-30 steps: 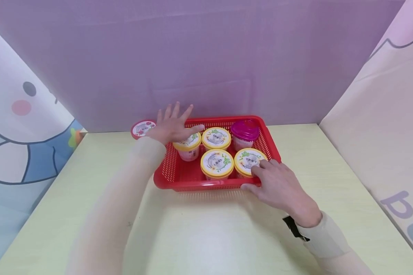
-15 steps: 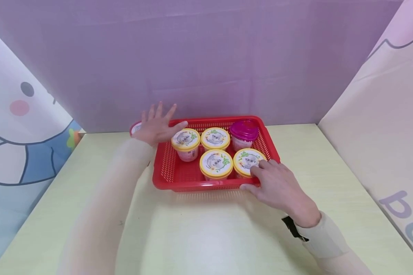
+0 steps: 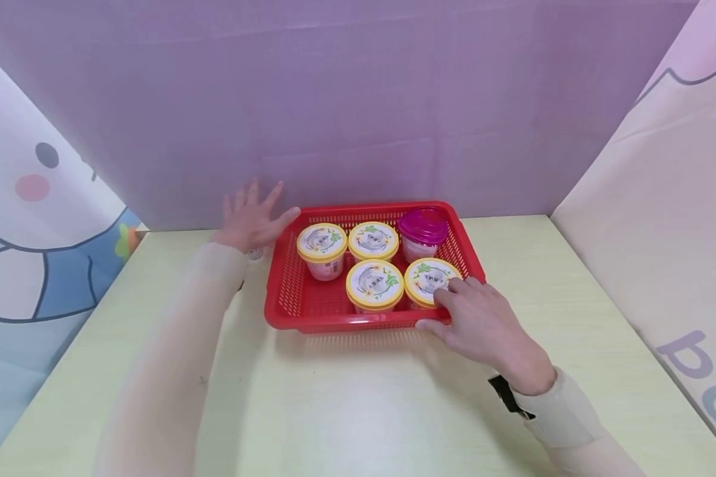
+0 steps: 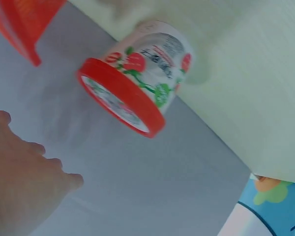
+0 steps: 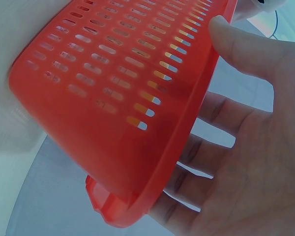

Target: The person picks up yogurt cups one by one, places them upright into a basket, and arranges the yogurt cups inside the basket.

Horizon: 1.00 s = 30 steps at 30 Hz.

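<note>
My left hand (image 3: 249, 222) is spread flat with fingers apart, just left of a red plastic basket (image 3: 340, 322). Below it stands a paper cup with a red lid and strawberry print (image 4: 147, 69); the hand hides nearly all of it in the head view. In the left wrist view, a gap shows between the fingers and that cup. My right hand (image 3: 483, 324) grips the basket's front rim near the right corner, thumb (image 5: 236, 44) outside and fingers over the inner side. Its fingertips lie by a yellow-lidded cup (image 3: 423, 275).
Several yellow-lidded cups, among them one at the left (image 3: 322, 245), stand in the basket beside a magenta-lidded cup (image 3: 422, 228). A purple cloth (image 3: 358, 119) hangs directly behind the basket. Printed cloths close off both sides of the pale table (image 3: 346, 411).
My left hand has moved left, off the basket's back-left corner and over the red-lidded cup, which it now covers. The right hand and basket have stayed put.
</note>
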Tool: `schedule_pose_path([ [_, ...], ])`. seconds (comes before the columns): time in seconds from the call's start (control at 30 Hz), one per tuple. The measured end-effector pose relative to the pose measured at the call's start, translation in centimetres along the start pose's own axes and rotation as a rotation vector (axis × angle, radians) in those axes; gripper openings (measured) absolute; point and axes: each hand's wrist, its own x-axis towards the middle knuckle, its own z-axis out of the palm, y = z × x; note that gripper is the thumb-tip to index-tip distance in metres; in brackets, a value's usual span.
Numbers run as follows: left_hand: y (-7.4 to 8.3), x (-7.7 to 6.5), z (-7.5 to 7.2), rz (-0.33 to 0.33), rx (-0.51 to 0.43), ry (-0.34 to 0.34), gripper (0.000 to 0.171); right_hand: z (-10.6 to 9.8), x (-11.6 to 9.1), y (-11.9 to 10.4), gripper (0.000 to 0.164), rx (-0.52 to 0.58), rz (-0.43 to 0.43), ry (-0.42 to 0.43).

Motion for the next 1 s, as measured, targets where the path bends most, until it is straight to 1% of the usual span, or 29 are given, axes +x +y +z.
schedule_pose_path([
  [0.1, -0.9, 0.3, 0.5, -0.017, 0.01, 0.012, 0.086, 0.1, 0.0, 0.0, 0.052, 0.003, -0.003, 0.001],
  [0.23, -1.8, 0.7, 1.1, -0.055, -0.002, 0.027, 0.082, 0.1, -0.1, 0.0, 0.053, -0.004, -0.002, 0.005],
  [0.43, -2.8, 1.4, 1.7, -0.105, -0.022, 0.036, 0.083, -0.1, 0.0, 0.1, 0.053, -0.006, -0.006, 0.01],
  [0.57, -3.4, 1.8, 2.4, -0.124, -0.026, 0.033, 0.084, -0.1, 0.1, 0.1, 0.053, -0.005, -0.006, 0.007],
  [0.77, -3.6, 2.2, 3.6, -0.137, -0.028, 0.017, 0.084, -0.1, 0.1, -0.1, 0.054, -0.003, -0.006, -0.012],
  [1.0, -3.5, 2.4, 4.1, -0.156, -0.051, 0.013, 0.077, 0.0, 0.1, -0.1, 0.053, -0.008, -0.011, -0.001],
])
